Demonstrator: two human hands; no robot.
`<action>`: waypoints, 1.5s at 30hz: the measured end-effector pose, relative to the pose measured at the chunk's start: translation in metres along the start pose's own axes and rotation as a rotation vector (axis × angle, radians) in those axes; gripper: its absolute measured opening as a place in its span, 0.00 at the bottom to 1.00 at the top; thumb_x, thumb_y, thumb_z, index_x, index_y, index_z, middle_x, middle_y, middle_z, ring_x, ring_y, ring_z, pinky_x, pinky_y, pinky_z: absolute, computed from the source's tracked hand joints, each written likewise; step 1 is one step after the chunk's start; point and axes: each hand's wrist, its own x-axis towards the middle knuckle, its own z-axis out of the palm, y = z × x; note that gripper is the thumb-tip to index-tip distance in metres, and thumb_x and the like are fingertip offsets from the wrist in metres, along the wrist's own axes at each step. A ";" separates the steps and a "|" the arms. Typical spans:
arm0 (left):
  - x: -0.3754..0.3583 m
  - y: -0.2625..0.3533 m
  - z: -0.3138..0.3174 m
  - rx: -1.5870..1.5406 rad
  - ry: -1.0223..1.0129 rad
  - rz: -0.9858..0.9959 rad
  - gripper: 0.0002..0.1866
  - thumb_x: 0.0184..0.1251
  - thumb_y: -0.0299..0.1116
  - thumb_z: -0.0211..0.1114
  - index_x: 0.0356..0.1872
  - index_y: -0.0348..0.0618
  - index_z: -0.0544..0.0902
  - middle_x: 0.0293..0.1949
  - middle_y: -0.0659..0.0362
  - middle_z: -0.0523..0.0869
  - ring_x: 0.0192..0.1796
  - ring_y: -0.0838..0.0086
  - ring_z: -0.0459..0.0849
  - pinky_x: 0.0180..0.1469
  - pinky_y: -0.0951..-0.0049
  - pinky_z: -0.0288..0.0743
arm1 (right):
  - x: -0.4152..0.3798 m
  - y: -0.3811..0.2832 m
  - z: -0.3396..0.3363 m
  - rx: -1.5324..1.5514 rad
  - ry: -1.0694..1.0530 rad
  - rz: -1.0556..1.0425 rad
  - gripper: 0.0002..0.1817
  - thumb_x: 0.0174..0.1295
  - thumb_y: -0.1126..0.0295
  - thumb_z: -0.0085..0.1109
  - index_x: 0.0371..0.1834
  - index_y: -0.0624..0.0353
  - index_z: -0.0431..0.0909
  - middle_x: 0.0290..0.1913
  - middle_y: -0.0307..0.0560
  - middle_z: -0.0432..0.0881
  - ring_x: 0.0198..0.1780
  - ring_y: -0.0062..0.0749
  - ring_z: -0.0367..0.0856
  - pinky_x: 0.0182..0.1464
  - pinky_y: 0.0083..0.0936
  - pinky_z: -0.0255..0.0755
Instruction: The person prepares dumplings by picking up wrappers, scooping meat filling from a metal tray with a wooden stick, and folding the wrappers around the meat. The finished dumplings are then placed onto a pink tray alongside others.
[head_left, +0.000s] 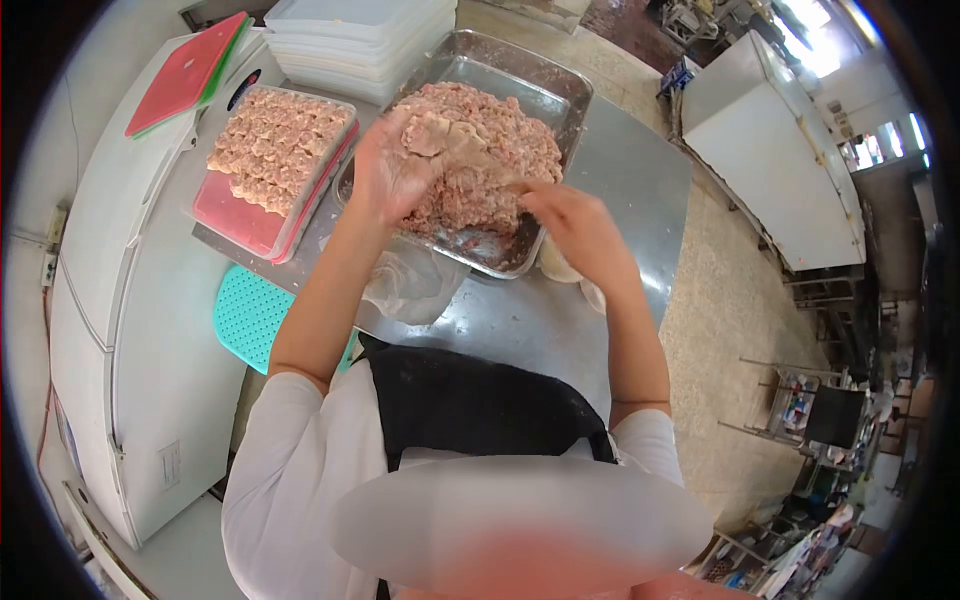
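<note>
My left hand point(385, 175) is palm up over the near left part of a metal tray point(575, 85). On its fingers rests a pale dumpling wrapper point(425, 135) with what looks like meat on it. Beneath is a large mound of minced meat point(500, 110), filling much of the tray. My right hand point(580, 230) reaches over the tray's right edge, fingers pinched together towards the meat. Motion blur hides what they hold, if anything. Pale round wrappers point(558, 262) lie on the table below my right forearm and wrist.
To the left, a plastic tray point(240, 215) with a pink base carries rows of filled dumplings point(275, 145). Stacked translucent trays point(340, 50) stand behind it. A crumpled plastic bag point(415, 285) sits at the near edge of the steel table point(520, 320). A turquoise stool point(255, 310) is below.
</note>
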 end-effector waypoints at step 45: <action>-0.049 0.147 -0.021 1.869 -0.568 0.172 0.31 0.50 0.44 0.75 0.54 0.38 0.78 0.54 0.50 0.82 0.57 0.62 0.78 0.64 0.68 0.67 | 0.043 -0.142 0.023 -0.150 -0.060 0.229 0.11 0.65 0.66 0.57 0.46 0.56 0.83 0.40 0.52 0.84 0.39 0.46 0.83 0.42 0.32 0.76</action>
